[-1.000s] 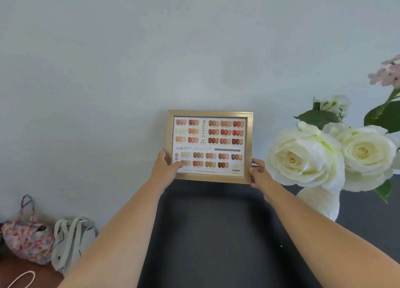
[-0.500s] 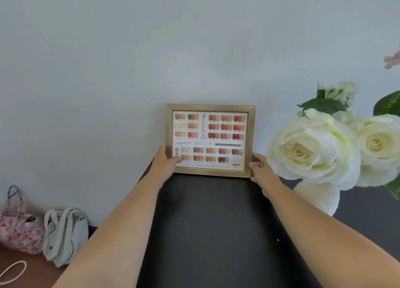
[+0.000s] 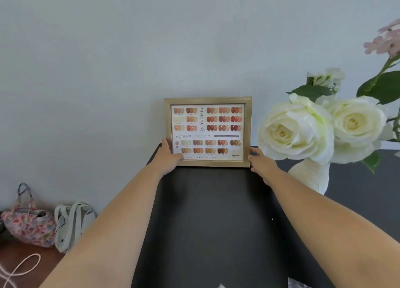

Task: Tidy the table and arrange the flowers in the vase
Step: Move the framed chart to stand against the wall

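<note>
A gold picture frame (image 3: 207, 131) with a nail-colour chart stands upright at the far end of the black table (image 3: 212, 212), against the pale wall. My left hand (image 3: 168, 157) grips its lower left corner, thumb on the glass. My right hand (image 3: 260, 164) holds its lower right corner. To the right, a white vase (image 3: 311, 177) stands on the table with large white roses (image 3: 290, 134) and a pink blossom stem (image 3: 387, 38) in it.
Left of the table, lower down, a floral fabric bag (image 3: 28, 225) and a white tote bag (image 3: 71, 222) lie on a brown surface beside a white cord (image 3: 19, 268). Something clear and crinkled (image 3: 303, 284) shows at the table's near edge.
The frame has gone from slightly lifted to standing on the table's far end against the wall; both hands stay on its lower corners. The camera view shifted a little.
</note>
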Action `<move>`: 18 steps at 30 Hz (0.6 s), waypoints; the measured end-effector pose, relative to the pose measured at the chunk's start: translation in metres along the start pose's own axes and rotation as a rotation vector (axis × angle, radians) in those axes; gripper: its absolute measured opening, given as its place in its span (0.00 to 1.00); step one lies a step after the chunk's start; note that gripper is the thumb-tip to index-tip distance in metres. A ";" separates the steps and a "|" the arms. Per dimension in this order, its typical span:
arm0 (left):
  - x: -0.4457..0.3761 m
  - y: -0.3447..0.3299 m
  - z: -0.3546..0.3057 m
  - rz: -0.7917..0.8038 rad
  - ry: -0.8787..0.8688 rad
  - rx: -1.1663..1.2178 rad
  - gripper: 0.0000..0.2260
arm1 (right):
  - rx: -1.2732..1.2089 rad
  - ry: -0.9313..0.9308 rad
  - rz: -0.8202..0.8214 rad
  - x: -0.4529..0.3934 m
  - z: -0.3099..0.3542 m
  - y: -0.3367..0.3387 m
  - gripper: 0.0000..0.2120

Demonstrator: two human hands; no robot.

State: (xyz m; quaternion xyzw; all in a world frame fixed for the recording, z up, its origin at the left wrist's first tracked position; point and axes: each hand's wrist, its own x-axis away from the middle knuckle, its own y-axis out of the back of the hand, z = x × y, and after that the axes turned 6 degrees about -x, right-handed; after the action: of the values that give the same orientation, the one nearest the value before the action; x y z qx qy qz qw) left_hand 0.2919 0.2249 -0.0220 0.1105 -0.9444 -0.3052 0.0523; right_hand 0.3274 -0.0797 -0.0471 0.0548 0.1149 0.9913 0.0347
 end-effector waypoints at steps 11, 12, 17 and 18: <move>0.068 -0.026 0.012 -0.070 0.061 -0.214 0.43 | 0.108 0.000 0.069 0.037 -0.013 0.006 0.31; 0.077 -0.030 0.012 -0.079 0.041 -0.206 0.42 | 0.120 0.023 0.075 0.044 -0.016 0.008 0.32; 0.131 -0.052 0.007 0.020 -0.011 -0.120 0.36 | 0.171 0.107 0.217 0.080 -0.023 0.024 0.23; 0.143 -0.055 0.006 0.071 -0.033 -0.145 0.33 | 0.196 0.105 0.295 0.089 -0.022 0.031 0.19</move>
State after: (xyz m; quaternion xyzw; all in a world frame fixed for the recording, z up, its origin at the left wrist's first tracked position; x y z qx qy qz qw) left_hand 0.1622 0.1502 -0.0545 0.0676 -0.9239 -0.3726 0.0554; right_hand 0.2348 -0.1070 -0.0521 0.0224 0.2033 0.9712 -0.1225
